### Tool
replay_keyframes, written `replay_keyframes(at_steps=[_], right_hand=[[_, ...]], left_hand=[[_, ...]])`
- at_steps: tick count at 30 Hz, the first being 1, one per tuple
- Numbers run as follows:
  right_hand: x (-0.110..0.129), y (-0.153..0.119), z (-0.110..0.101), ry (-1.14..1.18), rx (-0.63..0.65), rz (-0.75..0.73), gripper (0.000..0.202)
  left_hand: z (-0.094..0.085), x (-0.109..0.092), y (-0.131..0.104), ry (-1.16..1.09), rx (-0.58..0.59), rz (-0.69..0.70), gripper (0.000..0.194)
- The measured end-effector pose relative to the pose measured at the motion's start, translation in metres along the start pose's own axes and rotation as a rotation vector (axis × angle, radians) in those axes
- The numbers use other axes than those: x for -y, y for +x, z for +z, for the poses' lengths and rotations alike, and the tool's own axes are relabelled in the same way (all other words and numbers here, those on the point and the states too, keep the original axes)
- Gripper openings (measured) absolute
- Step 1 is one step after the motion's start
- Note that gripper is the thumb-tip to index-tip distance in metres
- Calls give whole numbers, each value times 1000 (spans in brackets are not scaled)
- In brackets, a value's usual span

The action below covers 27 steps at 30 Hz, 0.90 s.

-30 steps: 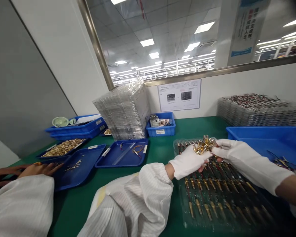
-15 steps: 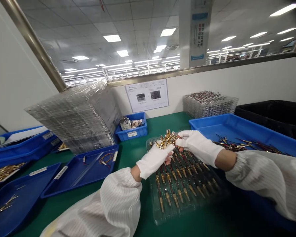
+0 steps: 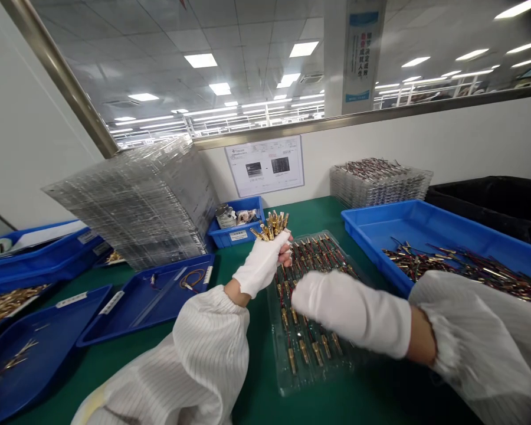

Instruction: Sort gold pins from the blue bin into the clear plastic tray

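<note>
My left hand [image 3: 263, 262], in a white glove with bare fingertips, is closed around a bunch of gold-coloured metal connectors [image 3: 272, 225] that stick up above the fist. It hovers over the far left part of a clear plastic tray [image 3: 287, 378]. Rows of brass-ended pieces with red and dark wires [image 3: 317, 353] lie in the tray's slots. My right hand [image 3: 349, 307], also gloved, is above the middle of the tray, back of the hand towards me. Its fingers are hidden, so whether they hold a piece does not show.
To the right stands a blue bin [image 3: 380, 221] of loose wired pieces. Stacked clear trays [image 3: 141, 206] rise at the left, with shallow blue trays [image 3: 146, 301] before them. A small blue box [image 3: 230, 239] and another tray stack [image 3: 380, 183] are by the wall.
My right hand has come away from the connectors in my left hand and moved down and towards me over the tray. My left hand has shifted slightly left and up, still gripping the bunch.
</note>
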State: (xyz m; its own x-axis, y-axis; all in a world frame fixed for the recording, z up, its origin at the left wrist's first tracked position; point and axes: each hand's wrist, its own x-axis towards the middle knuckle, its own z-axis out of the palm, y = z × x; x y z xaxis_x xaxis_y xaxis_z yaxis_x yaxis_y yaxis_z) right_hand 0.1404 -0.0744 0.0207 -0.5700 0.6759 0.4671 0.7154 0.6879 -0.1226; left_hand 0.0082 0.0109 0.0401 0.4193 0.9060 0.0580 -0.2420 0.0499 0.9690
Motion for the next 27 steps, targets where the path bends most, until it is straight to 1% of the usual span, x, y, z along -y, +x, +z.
replay_keyframes(at_steps=[1, 2, 4, 6, 8, 10, 11, 12, 14, 15, 16, 17, 18, 20, 22, 23, 24, 25, 27], right_hand=[[12, -2, 6, 7, 53, -55, 15], [23, -3, 10, 8, 178, -165, 16], [35, -2, 9, 10, 368, -278, 14], [36, 2, 0, 22, 500, -288, 12], [30, 7, -10, 44, 559, -265, 9], [24, 13, -15, 88, 620, -279, 6], [22, 17, -15, 121, 661, -245, 5], [22, 21, -13, 156, 718, -169, 5], [23, 29, -8, 214, 830, 43, 13], [23, 33, -5, 225, 850, 150, 19], [22, 36, -5, 225, 837, 225, 24], [19, 37, -6, 222, 800, 262, 25], [13, 37, -10, 218, 744, 278, 22], [-6, 29, -23, 212, 607, 311, 9], [-28, 15, -39, 175, 454, 331, 21], [-39, 8, -46, 114, 386, 353, 22], [-48, 1, -51, 71, 374, 395, 23], [-55, -5, -55, 15, 395, 433, 23], [-62, -14, -57, -65, 484, 486, 21]], left_hand=[[1, 0, -1, 6, -7, 3, 20], [2, 0, -1, 15, -13, 5, 20], [5, 0, -3, 33, -25, 6, 20], [7, 0, -4, 46, -28, 2, 19], [8, 0, -4, 53, -24, 0, 19], [8, 0, -4, 55, -17, -3, 19], [9, 0, -4, 55, -13, -5, 18], [9, 1, -5, 56, -11, -9, 18], [9, 2, -5, 62, -9, -15, 18], [9, 2, -5, 66, -8, -18, 19], [9, 2, -5, 70, -7, -22, 19], [9, 2, -5, 73, -3, -23, 19], [8, 2, -6, 76, 4, -24, 19], [8, 1, -6, 74, 30, -27, 19], [7, -1, -6, 64, 62, -35, 20], [7, -1, -6, 58, 78, -41, 22], [7, -2, -6, 53, 93, -47, 23], [7, -3, -7, 52, 103, -51, 23], [7, -3, -7, 56, 109, -59, 23]])
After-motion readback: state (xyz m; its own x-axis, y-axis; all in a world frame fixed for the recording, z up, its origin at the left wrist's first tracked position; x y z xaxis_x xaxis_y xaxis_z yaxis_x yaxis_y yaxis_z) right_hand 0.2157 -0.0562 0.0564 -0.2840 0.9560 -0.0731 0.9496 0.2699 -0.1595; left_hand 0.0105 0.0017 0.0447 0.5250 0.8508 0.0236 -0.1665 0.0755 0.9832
